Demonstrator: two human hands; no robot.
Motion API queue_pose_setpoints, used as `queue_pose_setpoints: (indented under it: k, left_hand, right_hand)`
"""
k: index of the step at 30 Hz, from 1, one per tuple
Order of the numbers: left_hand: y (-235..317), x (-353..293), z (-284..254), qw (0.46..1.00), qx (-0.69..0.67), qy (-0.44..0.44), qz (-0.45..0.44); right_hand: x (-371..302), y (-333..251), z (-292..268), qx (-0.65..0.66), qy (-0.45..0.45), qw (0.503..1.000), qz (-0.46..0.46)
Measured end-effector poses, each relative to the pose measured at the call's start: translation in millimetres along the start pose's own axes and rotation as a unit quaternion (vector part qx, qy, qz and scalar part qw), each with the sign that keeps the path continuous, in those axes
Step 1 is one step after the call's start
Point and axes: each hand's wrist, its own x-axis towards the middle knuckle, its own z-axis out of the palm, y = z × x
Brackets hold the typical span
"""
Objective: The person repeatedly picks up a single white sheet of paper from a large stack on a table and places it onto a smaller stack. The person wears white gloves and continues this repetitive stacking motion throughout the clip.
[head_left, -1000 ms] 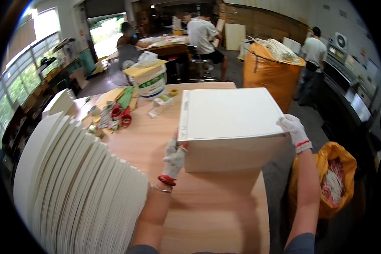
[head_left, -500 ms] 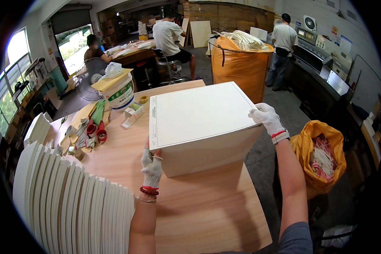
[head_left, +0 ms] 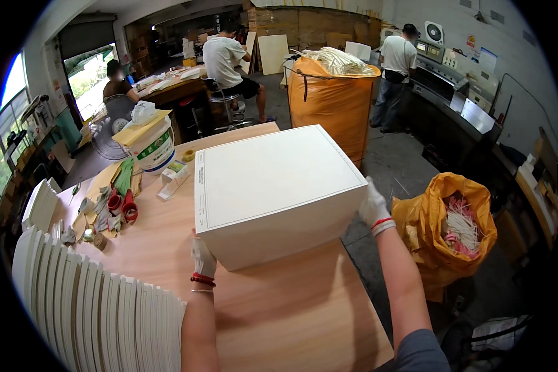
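A large white paper stack (head_left: 279, 173), squared into a block with a thin printed border on its top face, stands at the middle of the wooden table (head_left: 279, 316). My left hand (head_left: 203, 255), in a white glove, grips its near left side; the fingers are partly hidden behind that side. At its right end, my gloved right hand (head_left: 373, 206) holds the side face, fingertips partly out of sight. Left of my left forearm, a long row of white paper bundles (head_left: 99, 304) leans on the table.
Beyond the stack's left lie red-handled scissors (head_left: 129, 208), tape rolls, a small box (head_left: 173, 178) and a white bucket (head_left: 152, 146). An orange sack (head_left: 328, 108) stands behind the table, a yellow bag (head_left: 415, 248) of scraps at right. Several people work farther back.
My right hand has slid from the top right corner down onto the stack's side. The stack has turned slightly and sits more level. My view has shifted a little right.
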Motion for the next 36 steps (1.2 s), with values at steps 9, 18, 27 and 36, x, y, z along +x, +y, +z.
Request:
queue_pose_setpoints:
  k: [9,18,27,36]
  left_hand:
    - [-89,14,-23,0.984,-0.102,-0.089,-0.113]
    - [-115,10,-65,0.981,-0.119,-0.113,-0.1]
    - [-92,-91,-54,0.992,-0.003,-0.092,-0.088]
    - [-75,-238,-55,0.991,0.061,-0.071,-0.092]
  right_hand:
    - [-10,-77,80,-0.911,0.125,-0.016,-0.392]
    - [-17,-85,63,-0.903,0.167,-0.071,-0.389]
    - [-101,-73,33,-0.909,0.202,-0.072,-0.358]
    - [-222,-51,-8,-0.919,0.211,-0.08,-0.323]
